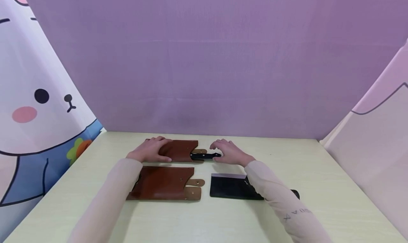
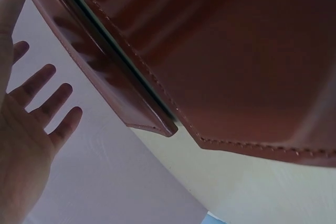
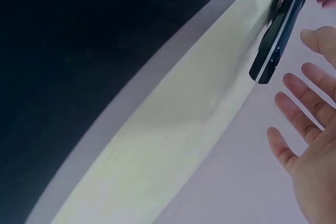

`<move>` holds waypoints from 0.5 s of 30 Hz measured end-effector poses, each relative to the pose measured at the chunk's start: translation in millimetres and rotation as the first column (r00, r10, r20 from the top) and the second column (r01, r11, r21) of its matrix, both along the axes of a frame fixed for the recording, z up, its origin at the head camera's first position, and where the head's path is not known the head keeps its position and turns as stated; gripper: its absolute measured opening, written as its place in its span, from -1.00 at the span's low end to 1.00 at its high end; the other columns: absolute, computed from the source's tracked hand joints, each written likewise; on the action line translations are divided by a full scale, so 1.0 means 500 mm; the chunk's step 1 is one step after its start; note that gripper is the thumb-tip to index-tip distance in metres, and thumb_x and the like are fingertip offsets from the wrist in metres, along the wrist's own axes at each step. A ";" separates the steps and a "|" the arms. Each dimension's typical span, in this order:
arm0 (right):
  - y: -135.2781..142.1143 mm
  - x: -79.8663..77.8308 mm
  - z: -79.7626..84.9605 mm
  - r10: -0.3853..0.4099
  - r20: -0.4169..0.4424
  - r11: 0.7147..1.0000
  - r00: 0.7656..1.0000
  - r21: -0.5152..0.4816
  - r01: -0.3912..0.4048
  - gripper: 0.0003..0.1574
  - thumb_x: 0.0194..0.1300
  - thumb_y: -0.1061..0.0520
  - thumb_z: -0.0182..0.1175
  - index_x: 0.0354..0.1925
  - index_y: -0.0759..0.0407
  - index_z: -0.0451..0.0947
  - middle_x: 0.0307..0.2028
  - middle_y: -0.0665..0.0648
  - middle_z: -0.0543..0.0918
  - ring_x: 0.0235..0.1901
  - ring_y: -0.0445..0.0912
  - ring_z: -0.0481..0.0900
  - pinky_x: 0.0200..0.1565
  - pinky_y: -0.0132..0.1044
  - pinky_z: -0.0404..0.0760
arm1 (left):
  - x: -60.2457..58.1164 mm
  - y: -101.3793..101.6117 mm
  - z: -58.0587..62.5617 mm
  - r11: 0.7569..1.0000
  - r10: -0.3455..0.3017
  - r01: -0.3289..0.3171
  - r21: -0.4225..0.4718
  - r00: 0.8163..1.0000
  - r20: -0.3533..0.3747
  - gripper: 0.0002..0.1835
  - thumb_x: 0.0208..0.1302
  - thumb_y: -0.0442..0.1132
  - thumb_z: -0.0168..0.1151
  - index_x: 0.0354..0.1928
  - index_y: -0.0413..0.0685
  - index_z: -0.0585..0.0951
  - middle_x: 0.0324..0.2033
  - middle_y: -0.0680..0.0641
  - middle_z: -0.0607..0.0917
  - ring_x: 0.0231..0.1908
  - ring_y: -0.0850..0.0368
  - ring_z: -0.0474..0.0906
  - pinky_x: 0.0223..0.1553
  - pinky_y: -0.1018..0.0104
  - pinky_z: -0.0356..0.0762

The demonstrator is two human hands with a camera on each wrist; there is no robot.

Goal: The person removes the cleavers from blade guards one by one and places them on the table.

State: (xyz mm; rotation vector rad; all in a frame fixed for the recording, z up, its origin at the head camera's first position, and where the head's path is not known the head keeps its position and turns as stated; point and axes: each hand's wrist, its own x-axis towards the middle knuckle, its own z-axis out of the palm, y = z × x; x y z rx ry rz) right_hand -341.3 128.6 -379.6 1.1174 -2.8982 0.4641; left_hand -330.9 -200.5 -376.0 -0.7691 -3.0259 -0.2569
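Note:
A brown leather knife sheath (image 1: 181, 149) lies at the back of the table, and a knife's black riveted handle (image 1: 205, 156) sticks out of its right end. My left hand (image 1: 151, 151) is over that sheath's left part, thumb towards the near edge. Its fingers (image 2: 58, 103) are spread and relaxed in the left wrist view. Beside the end of the handle, my right hand (image 1: 232, 153) has its fingers apart around it. In the right wrist view this hand (image 3: 315, 145) is loosely spread, with the knife handle (image 3: 275, 40) in front of its thumb and nothing gripped.
Nearer me lies a second brown sheath (image 1: 162, 182) with two snap straps (image 1: 195, 182) at its right end. A dark-bladed cleaver (image 1: 227, 188) with a paler edge lies right of it, partly hidden under my right forearm. A purple backdrop (image 1: 204, 76) rises behind the table.

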 end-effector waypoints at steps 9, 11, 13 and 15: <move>-0.015 -0.012 -0.013 0.025 0.035 1.000 0.999 -0.012 -0.025 -0.51 0.16 0.09 0.21 0.06 0.21 0.44 -0.06 0.16 0.55 0.00 0.02 0.42 0.05 0.06 0.30 | -0.016 0.005 -0.010 0.999 0.020 -0.019 -0.027 0.999 0.038 -0.06 -0.09 0.31 0.27 0.32 0.03 0.27 0.21 -0.23 0.36 0.15 -0.25 0.33 0.10 -0.22 0.24; -0.017 -0.014 -0.015 0.024 0.043 1.000 0.999 -0.011 -0.024 -0.52 0.15 0.10 0.21 0.05 0.21 0.45 -0.06 0.16 0.55 0.00 0.02 0.42 0.05 0.06 0.30 | -0.016 0.004 -0.012 0.999 0.031 -0.029 -0.031 0.999 0.045 -0.04 -0.12 0.32 0.28 0.32 0.03 0.26 0.20 -0.22 0.37 0.15 -0.25 0.32 0.10 -0.22 0.23; -0.020 -0.015 -0.018 0.022 0.045 1.000 0.999 -0.004 -0.022 -0.54 0.15 0.11 0.21 0.04 0.19 0.46 -0.06 0.15 0.56 0.00 0.01 0.43 0.05 0.05 0.30 | -0.015 0.004 -0.013 0.998 0.044 -0.043 -0.034 0.997 0.057 -0.02 -0.14 0.32 0.29 0.32 0.03 0.26 0.20 -0.22 0.37 0.16 -0.24 0.32 0.11 -0.21 0.22; -0.023 -0.016 -0.020 0.021 0.043 1.000 0.999 0.003 -0.022 -0.55 0.14 0.12 0.21 0.02 0.17 0.47 -0.06 0.13 0.56 -0.01 0.00 0.43 0.05 0.04 0.30 | -0.015 0.004 -0.014 0.998 0.053 -0.050 -0.036 0.997 0.065 -0.02 -0.14 0.32 0.30 0.32 0.02 0.26 0.21 -0.22 0.37 0.17 -0.25 0.31 0.12 -0.22 0.21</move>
